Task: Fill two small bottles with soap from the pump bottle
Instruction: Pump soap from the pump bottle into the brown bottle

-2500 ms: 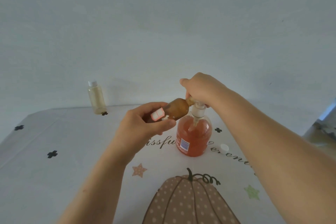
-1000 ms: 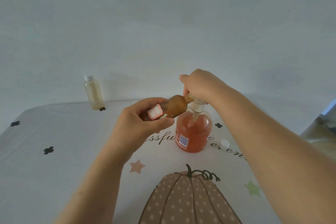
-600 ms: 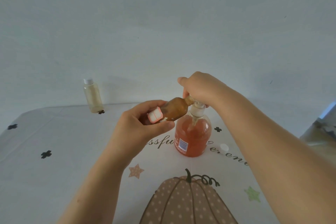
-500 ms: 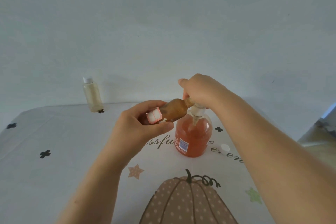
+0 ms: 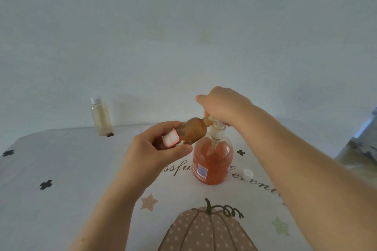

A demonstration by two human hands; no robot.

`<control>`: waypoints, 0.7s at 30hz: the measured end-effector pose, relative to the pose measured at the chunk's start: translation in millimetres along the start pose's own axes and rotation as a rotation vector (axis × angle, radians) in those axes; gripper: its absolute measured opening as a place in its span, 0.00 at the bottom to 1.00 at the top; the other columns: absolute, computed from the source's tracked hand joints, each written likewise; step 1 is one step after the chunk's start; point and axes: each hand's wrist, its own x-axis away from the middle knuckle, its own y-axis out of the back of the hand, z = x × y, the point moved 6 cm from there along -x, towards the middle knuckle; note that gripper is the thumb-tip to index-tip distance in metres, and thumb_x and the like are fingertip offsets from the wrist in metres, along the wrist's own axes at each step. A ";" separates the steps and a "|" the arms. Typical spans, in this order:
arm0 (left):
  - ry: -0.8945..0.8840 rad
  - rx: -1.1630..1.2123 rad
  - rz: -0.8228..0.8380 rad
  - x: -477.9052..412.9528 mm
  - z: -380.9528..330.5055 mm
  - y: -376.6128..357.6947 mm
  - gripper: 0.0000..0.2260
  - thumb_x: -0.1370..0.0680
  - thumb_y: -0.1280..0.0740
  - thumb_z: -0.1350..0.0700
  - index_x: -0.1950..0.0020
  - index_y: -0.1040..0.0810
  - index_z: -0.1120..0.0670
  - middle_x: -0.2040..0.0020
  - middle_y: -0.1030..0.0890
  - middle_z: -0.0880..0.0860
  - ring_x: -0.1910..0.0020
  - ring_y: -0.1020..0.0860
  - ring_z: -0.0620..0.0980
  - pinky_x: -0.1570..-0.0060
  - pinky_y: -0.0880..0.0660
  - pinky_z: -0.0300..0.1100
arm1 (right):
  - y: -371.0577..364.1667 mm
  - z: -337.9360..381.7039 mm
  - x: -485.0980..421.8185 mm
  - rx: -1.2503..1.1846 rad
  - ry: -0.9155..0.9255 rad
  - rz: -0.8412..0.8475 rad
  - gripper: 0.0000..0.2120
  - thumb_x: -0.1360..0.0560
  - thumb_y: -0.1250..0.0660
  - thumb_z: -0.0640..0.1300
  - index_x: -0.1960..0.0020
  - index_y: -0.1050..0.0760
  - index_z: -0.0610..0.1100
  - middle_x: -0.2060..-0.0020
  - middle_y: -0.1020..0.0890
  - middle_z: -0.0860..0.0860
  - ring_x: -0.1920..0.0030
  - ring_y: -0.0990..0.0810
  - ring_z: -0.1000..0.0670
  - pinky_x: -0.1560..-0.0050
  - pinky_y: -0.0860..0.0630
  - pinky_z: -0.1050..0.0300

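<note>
Now the left hand [image 5: 155, 149] grips the small bottle [image 5: 191, 131] tilted almost sideways, mouth aimed right at the spout of the pump bottle [image 5: 212, 165], just beneath the right hand [image 5: 222, 106] (fingers curled over the pump top).

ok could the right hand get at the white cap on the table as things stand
Probably yes: the white cap lies uncovered on the table just right of the pump bottle, near the right hand. That hand is on the pump, though, so it would have to let go first.
</note>
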 end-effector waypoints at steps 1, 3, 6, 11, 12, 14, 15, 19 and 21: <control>-0.004 0.002 0.003 0.1 -0.4 -0.2 0.18 0.35 0.19 0.56 0.52 0.16 0.36 0.57 0.15 0.45 0.58 0.18 0.46 0.57 0.21 0.42 | -0.6 -1.3 -0.4 -0.005 -0.004 0.003 0.21 0.18 0.45 0.53 0.50 0.18 0.41 0.69 0.21 0.48 0.67 0.23 0.46 0.55 0.25 0.53; -0.007 0.010 0.009 0.2 -0.4 0.0 0.18 0.35 0.19 0.57 0.52 0.16 0.38 0.57 0.15 0.45 0.60 0.19 0.42 0.59 0.22 0.38 | -2.2 -0.6 0.2 -0.022 -0.011 0.023 0.21 0.19 0.44 0.53 0.49 0.17 0.40 0.69 0.22 0.48 0.66 0.23 0.46 0.54 0.24 0.52; -0.006 0.022 0.016 -0.1 0.3 -0.4 0.17 0.35 0.20 0.58 0.52 0.15 0.41 0.56 0.15 0.47 0.60 0.19 0.42 0.61 0.22 0.34 | -5.9 -2.8 -2.2 -0.039 -0.014 0.035 0.22 0.19 0.44 0.55 0.48 0.17 0.41 0.67 0.20 0.47 0.63 0.22 0.45 0.48 0.22 0.50; -0.005 0.017 0.022 -2.3 3.9 0.1 0.18 0.35 0.20 0.62 0.54 0.16 0.41 0.57 0.15 0.46 0.61 0.18 0.42 0.62 0.22 0.33 | -18.7 -8.8 -6.3 -0.012 0.012 0.052 0.22 0.19 0.44 0.56 0.49 0.18 0.43 0.57 0.16 0.46 0.59 0.20 0.46 0.43 0.21 0.46; 0.000 0.017 0.022 -2.7 4.9 0.6 0.18 0.35 0.20 0.62 0.54 0.16 0.41 0.57 0.15 0.46 0.60 0.17 0.43 0.61 0.21 0.34 | -19.6 -9.1 -6.8 -0.023 0.010 0.053 0.21 0.20 0.43 0.57 0.49 0.18 0.43 0.58 0.16 0.47 0.58 0.19 0.46 0.43 0.21 0.46; 0.005 0.008 0.020 -2.7 5.6 1.1 0.19 0.35 0.19 0.61 0.53 0.16 0.40 0.56 0.14 0.46 0.58 0.16 0.45 0.58 0.20 0.37 | -20.4 -9.2 -7.8 -0.047 0.018 0.052 0.20 0.22 0.40 0.57 0.50 0.17 0.43 0.59 0.15 0.48 0.56 0.17 0.45 0.43 0.21 0.46; 0.005 0.008 0.019 -2.6 5.5 1.3 0.19 0.35 0.19 0.61 0.53 0.16 0.40 0.56 0.14 0.46 0.58 0.16 0.46 0.58 0.20 0.38 | -20.6 -8.9 -8.0 -0.056 0.022 0.055 0.20 0.22 0.39 0.57 0.50 0.17 0.42 0.58 0.14 0.47 0.55 0.16 0.45 0.43 0.21 0.46; -0.006 0.016 0.019 -0.7 1.2 0.9 0.18 0.36 0.20 0.59 0.52 0.16 0.40 0.56 0.15 0.46 0.59 0.17 0.44 0.60 0.22 0.36 | -12.0 -5.0 -4.0 -0.065 0.019 0.055 0.20 0.22 0.39 0.56 0.50 0.18 0.41 0.71 0.21 0.49 0.67 0.22 0.45 0.52 0.23 0.52; -0.010 0.015 0.015 0.5 -0.8 0.6 0.18 0.36 0.19 0.58 0.51 0.16 0.41 0.56 0.15 0.46 0.59 0.18 0.43 0.60 0.22 0.35 | -4.3 -1.3 -2.9 -0.036 0.023 0.035 0.20 0.21 0.39 0.54 0.50 0.17 0.40 0.74 0.24 0.49 0.69 0.24 0.46 0.55 0.23 0.52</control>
